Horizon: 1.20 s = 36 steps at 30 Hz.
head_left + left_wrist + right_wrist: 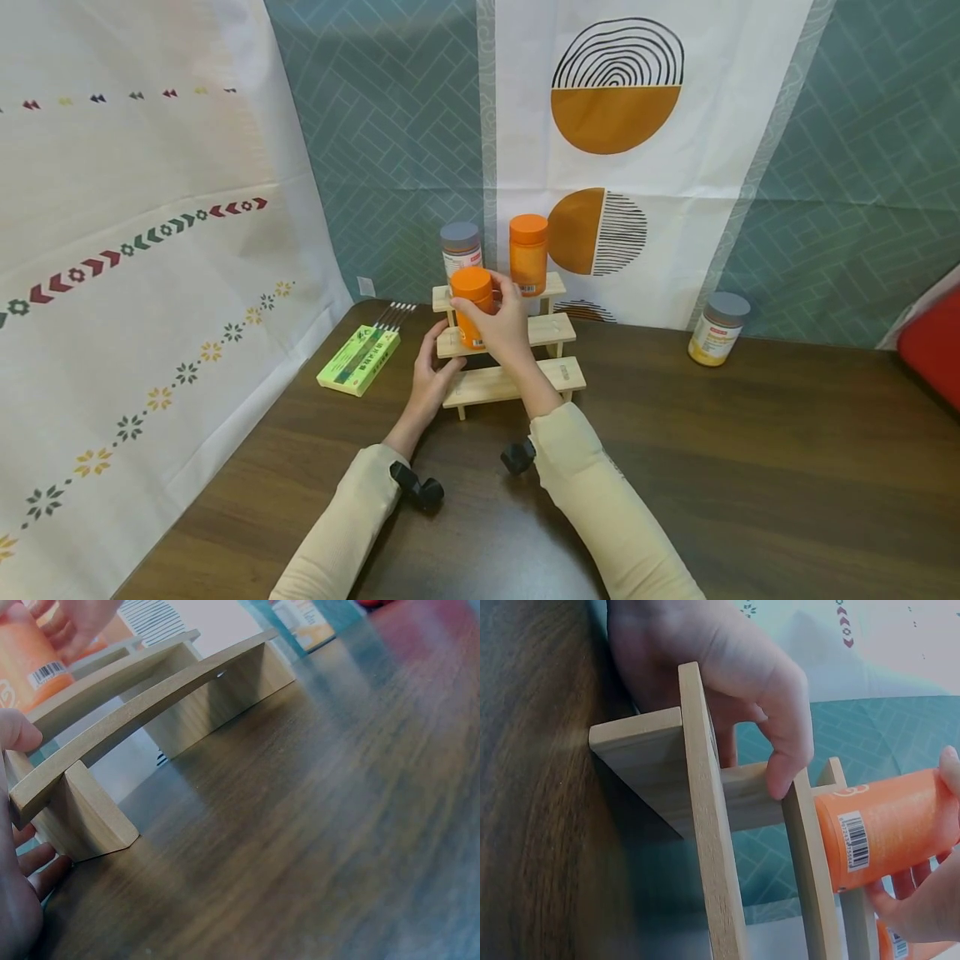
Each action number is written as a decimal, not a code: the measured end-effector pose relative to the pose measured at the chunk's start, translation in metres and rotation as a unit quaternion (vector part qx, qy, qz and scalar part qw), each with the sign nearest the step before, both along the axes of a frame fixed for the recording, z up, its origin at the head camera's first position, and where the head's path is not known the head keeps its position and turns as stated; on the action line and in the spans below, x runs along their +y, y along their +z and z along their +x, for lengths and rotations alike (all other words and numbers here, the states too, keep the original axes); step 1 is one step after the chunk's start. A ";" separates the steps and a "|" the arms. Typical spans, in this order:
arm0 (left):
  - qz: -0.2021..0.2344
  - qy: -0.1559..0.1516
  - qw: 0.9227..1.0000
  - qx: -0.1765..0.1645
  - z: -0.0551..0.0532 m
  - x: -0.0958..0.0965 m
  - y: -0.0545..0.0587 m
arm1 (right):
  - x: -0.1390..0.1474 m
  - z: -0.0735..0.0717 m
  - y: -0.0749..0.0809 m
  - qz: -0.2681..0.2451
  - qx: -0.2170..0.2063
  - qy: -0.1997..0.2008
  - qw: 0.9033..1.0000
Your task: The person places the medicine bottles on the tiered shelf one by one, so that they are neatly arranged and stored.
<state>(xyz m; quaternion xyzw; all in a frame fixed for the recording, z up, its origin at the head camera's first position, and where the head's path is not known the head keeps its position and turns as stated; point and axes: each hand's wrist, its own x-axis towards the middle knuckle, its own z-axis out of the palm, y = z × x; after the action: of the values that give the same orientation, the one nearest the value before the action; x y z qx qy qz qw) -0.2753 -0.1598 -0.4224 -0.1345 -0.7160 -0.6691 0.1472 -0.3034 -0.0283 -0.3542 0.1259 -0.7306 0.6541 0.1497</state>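
A three-step wooden stand [480, 386] is at the centre of the table. My left hand [432, 379] grips its left end, the thumb at the steps and other fingers around the side panel [649, 761]. With my right hand [506, 325] I hold an orange bottle [471, 285] by its sides, its base at the left part of the middle step; the barcode faces front in the right wrist view. Behind it on the top step are a grey-lidded jar [460, 237], partly hidden, and a second orange bottle [528, 254] on the right.
Left of the stand lies a green-yellow box [360, 358], with several thin white-tipped sticks [393, 315] behind it. A grey-lidded jar with a yellow label [717, 331] stands at the back right. A red object [930, 342] sits at the far right edge. Patterned cloths hang behind and left.
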 end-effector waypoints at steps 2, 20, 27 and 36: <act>0.000 0.000 1.000 0.001 0.000 0.000 0.000 | -0.001 0.000 0.001 -0.001 -0.001 -0.001 1.000; 0.000 -0.004 1.000 -0.001 -0.001 0.001 0.000 | 0.008 0.003 0.002 0.034 0.004 0.022 0.999; -0.001 -0.003 1.000 0.001 0.000 0.001 -0.001 | 0.024 0.011 0.008 0.035 0.005 0.031 0.999; -0.008 -0.004 1.000 -0.004 0.000 0.000 0.000 | 0.039 0.023 0.026 0.031 0.005 0.037 0.999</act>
<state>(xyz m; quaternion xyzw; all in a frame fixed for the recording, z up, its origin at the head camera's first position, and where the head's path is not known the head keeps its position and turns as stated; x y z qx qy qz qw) -0.2750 -0.1598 -0.4228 -0.1357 -0.7212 -0.6645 0.1409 -0.2808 0.0104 -0.3286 0.1604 -0.7445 0.6358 0.1256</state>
